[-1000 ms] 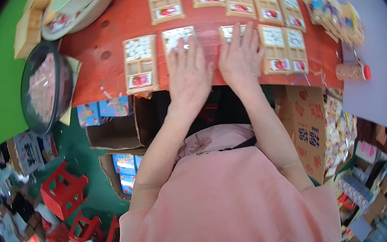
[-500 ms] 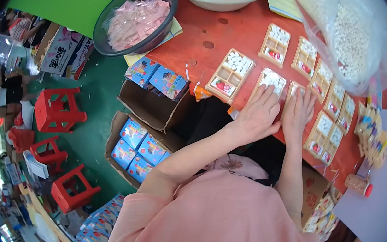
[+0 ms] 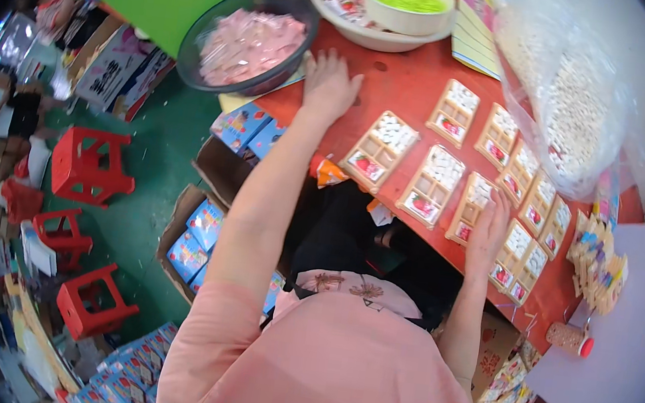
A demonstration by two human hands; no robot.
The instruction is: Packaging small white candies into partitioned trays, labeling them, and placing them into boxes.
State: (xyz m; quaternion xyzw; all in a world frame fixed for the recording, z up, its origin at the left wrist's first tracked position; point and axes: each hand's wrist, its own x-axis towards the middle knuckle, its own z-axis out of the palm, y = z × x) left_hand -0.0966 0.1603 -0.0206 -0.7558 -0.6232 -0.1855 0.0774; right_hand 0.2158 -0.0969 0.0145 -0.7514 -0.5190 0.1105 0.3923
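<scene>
My left hand (image 3: 330,86) is stretched out low over the table beside a dark bowl (image 3: 197,77) of pink packets (image 3: 249,43), fingers extended and holding nothing. Against the right edge of a small tan compartment tray (image 3: 461,218) rests my right hand (image 3: 486,234), its fingers straight. That tray has white pieces in its upper part and a red strawberry-printed packet below. Similar trays lie around it, among them one just left (image 3: 430,189) and another farther left (image 3: 379,150). Each shows white pieces, a strawberry packet and bare compartments.
A large clear bag (image 3: 571,111) of white pieces stands at the back right. Behind the table's middle, a white basin (image 3: 375,39) carries a bowl (image 3: 404,10) with green contents. Blue boxes (image 3: 189,254) fill cartons below the left edge. Red stools (image 3: 93,165) stand on the floor.
My left hand has left the trays and reached far left to the dark bowl. The right hand stays by its tray, now uncovering more of it. The whole view has shifted.
</scene>
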